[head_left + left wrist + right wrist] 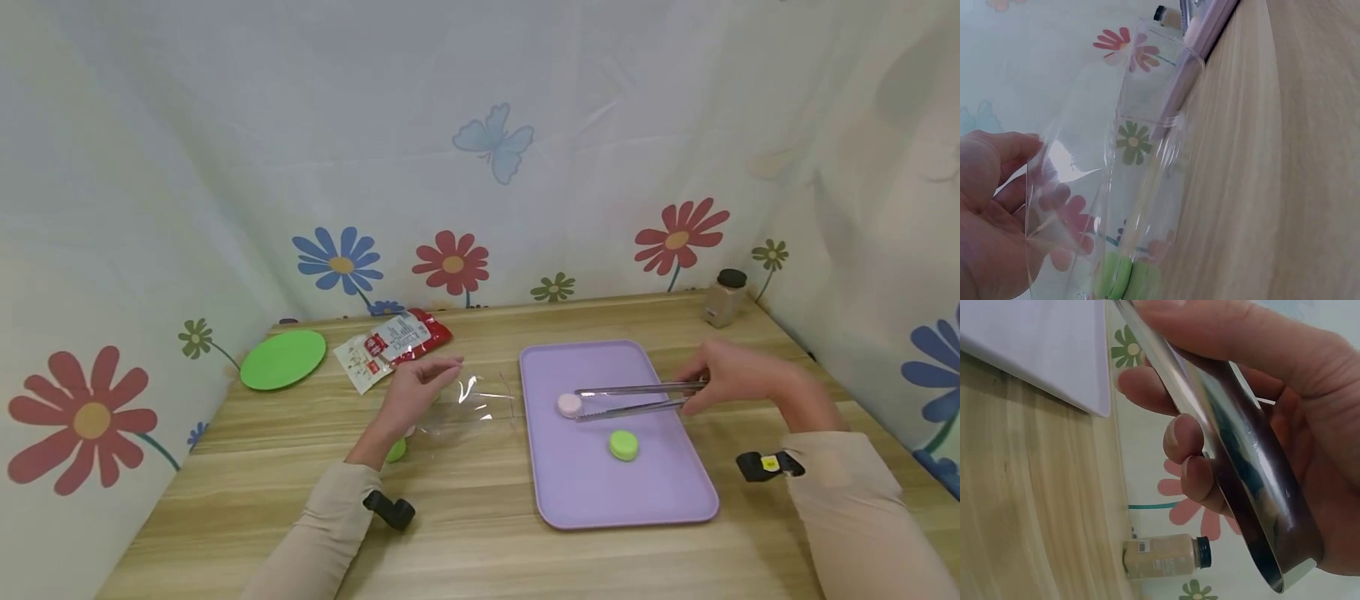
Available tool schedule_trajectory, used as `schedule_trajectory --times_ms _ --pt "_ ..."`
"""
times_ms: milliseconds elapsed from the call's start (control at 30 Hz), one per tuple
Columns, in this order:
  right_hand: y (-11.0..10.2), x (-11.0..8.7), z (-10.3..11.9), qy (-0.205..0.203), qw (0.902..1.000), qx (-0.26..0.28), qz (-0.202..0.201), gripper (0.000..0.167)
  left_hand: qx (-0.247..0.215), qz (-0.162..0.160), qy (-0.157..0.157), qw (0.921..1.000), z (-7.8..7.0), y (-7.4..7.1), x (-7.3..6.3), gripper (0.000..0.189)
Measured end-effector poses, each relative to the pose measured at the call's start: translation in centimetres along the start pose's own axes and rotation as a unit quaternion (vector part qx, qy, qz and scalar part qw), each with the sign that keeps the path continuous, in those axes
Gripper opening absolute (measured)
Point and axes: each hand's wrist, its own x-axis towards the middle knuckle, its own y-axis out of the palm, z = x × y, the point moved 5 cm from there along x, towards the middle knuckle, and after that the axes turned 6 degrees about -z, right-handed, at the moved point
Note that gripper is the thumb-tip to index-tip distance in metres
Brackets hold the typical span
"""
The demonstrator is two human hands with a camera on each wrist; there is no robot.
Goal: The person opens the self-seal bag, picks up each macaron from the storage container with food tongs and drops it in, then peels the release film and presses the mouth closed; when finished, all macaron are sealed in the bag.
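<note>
My right hand [723, 375] grips metal tongs [637, 389], which reach left over the lilac tray [585, 496]. Between the tong tips sits a pale pink macaron [569, 406]; a green macaron [623, 445] lies nearer the tray's front. Thumb and fingers of my left hand [415, 390] pinch the edge of a clear plastic bag [472, 408], whose mouth faces the tray. Inside the bag, green macarons [1113, 275] show at the bottom of the left wrist view. From the head view, my left wrist partly hides them.
At the back left of the wooden table [465, 542] lie a green plate [285, 360] and a red and white packet [393, 343]. A jar with a dark lid [725, 298] stands at the back right. A flowered curtain [495, 208] closes off the back.
</note>
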Motion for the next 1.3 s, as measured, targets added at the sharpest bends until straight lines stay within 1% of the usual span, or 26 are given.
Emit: schedule_trajectory --times_ms 133,233,333,400,467,533,600,700,800,933,1067,1167,1300 --pt "0.3 0.3 0.1 -0.004 1.0 0.002 0.004 0.025 0.003 0.0 0.008 1.0 -0.1 0.0 -0.1 0.022" --pt "0.2 0.4 0.8 -0.003 1.0 -0.004 -0.005 0.023 0.003 0.001 0.008 1.0 -0.1 -0.1 -0.2 0.022" --pt "-0.3 0.5 2.3 -0.002 0.9996 -0.011 -0.027 0.032 0.001 0.002 0.004 1.0 -0.1 -0.2 -0.2 0.022" --pt "-0.5 0.9 3.7 -0.008 0.9984 -0.028 -0.048 0.038 0.003 0.004 0.004 1.0 -0.1 -0.2 -0.1 0.022" --pt "-0.3 1.8 4.9 -0.011 0.997 -0.046 -0.061 0.039 0.004 0.006 0.008 0.9999 -0.1 -0.1 0.0 0.023" --pt "0.4 3.2 6.0 -0.01 0.9955 -0.068 -0.064 0.037 0.003 0.007 0.01 0.9999 -0.1 -0.1 0.0 0.023" --pt "1.4 4.8 7.0 -0.011 0.9948 -0.086 -0.054 0.03 0.004 0.007 0.007 0.9999 0.1 -0.1 0.0 0.021" --pt "3.1 7.0 8.5 -0.018 0.9947 -0.096 -0.033 0.021 0.002 0.009 0.005 0.9999 0.1 -0.1 -0.1 0.02" --pt "4.8 8.9 10.3 -0.043 0.9946 -0.093 -0.016 0.015 0.002 0.014 0.011 0.9998 0.1 0.0 -0.3 0.021" --pt "7.1 11.0 12.5 -0.087 0.9932 -0.077 0.006 0.013 0.0 0.016 0.024 0.9996 -0.1 0.1 -0.4 0.021" --pt "8.9 12.0 13.9 -0.128 0.9896 -0.062 0.023 0.011 0.006 0.018 0.021 0.9996 -0.2 0.1 -0.3 0.02" --pt "9.8 12.2 14.4 -0.142 0.9879 -0.053 0.033 0.012 0.012 0.02 0.023 0.9995 -0.2 0.2 -0.3 0.021" --pt "10.3 12.1 14.7 -0.149 0.9868 -0.051 0.035 0.014 0.014 0.019 0.03 0.9993 -0.2 0.2 -0.3 0.024"
